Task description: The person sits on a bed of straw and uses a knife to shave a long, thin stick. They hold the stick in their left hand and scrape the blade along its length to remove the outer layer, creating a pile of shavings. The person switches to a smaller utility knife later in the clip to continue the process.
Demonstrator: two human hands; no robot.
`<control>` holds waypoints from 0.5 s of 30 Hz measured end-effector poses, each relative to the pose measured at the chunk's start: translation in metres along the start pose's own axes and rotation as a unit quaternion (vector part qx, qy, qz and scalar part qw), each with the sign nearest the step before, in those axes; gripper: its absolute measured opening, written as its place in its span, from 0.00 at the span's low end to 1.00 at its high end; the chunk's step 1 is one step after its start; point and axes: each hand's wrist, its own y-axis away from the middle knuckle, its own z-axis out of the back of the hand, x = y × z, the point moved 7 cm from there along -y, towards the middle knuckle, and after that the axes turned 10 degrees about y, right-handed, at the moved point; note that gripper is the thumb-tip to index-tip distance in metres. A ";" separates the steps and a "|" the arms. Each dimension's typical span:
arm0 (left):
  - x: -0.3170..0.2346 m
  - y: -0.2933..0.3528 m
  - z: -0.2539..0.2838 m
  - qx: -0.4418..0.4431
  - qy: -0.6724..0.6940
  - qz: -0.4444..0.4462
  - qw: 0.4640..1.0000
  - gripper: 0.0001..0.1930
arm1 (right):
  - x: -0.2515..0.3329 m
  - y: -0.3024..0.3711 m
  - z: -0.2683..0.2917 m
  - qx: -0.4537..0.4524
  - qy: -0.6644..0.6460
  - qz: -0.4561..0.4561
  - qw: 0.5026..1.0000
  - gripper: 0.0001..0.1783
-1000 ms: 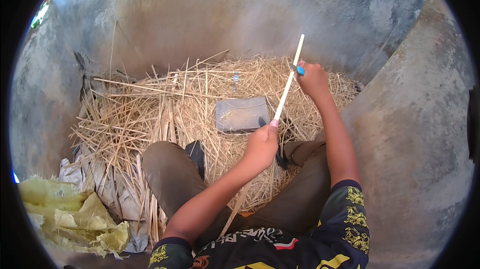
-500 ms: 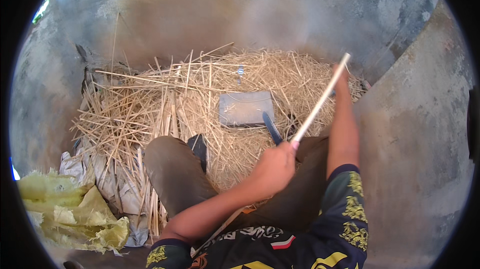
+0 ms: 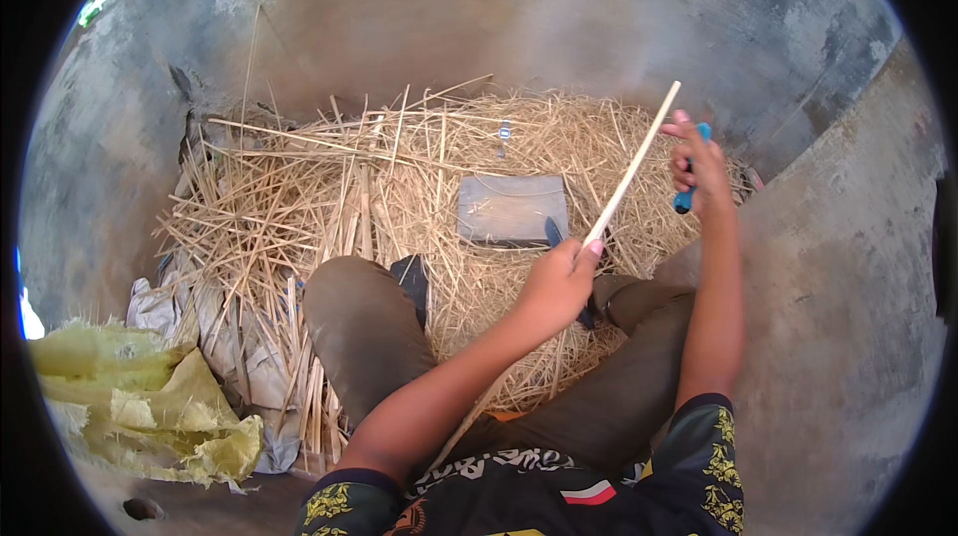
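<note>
My left hand (image 3: 561, 286) is closed round the lower end of a pale, thin stick (image 3: 635, 165), which slants up and to the right. At the right, my right hand (image 3: 703, 169) grips a short blue tool (image 3: 704, 131) with a dark end, its kind hidden by the fingers. That hand is near the upper part of the stick, apart from it, with the forefinger and thumb stretched toward it. Beyond my left hand lies a grey rectangular block (image 3: 513, 209) on straw. A dark, curved, blade-like piece (image 3: 552, 231) stands against its near right corner.
Dry straw and shavings (image 3: 619, 157) cover the floor ahead, with longer split strips (image 3: 279, 187) heaped at left. A torn yellow sack (image 3: 150, 406) lies near left. A small watch-like object (image 3: 505, 134) rests beyond the block. Concrete walls (image 3: 419, 27) enclose the far and right sides.
My right hand has come back from beyond the stick's upper end, and the blue tool in it now shows. The stick is held at nearly the same slant. The view has shifted slightly.
</note>
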 end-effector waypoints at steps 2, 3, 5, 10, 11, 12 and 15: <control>0.007 -0.003 -0.001 0.011 0.007 -0.010 1.000 0.20 | -0.009 0.003 -0.013 0.025 0.019 0.029 0.999 0.16; 0.008 -0.003 0.000 0.017 0.009 -0.013 1.000 0.20 | -0.010 0.002 -0.013 0.016 -0.004 0.037 0.999 0.14; 0.013 -0.001 -0.002 0.058 0.046 0.012 0.997 0.17 | -0.009 -0.005 -0.008 -0.002 -0.049 0.052 0.997 0.09; 0.014 0.010 -0.010 0.147 0.133 0.103 0.975 0.13 | -0.005 -0.005 0.006 0.017 -0.093 0.039 0.995 0.09; 0.017 0.012 -0.011 0.153 0.158 0.121 0.968 0.13 | -0.005 -0.002 0.007 0.019 -0.091 0.037 0.995 0.09; 0.018 0.014 -0.013 0.158 0.182 0.138 0.961 0.12 | -0.004 -0.001 0.008 0.022 -0.089 0.034 0.995 0.09; 0.016 0.011 -0.015 0.147 0.169 0.121 0.967 0.12 | -0.008 -0.004 0.009 0.040 -0.087 0.025 0.995 0.10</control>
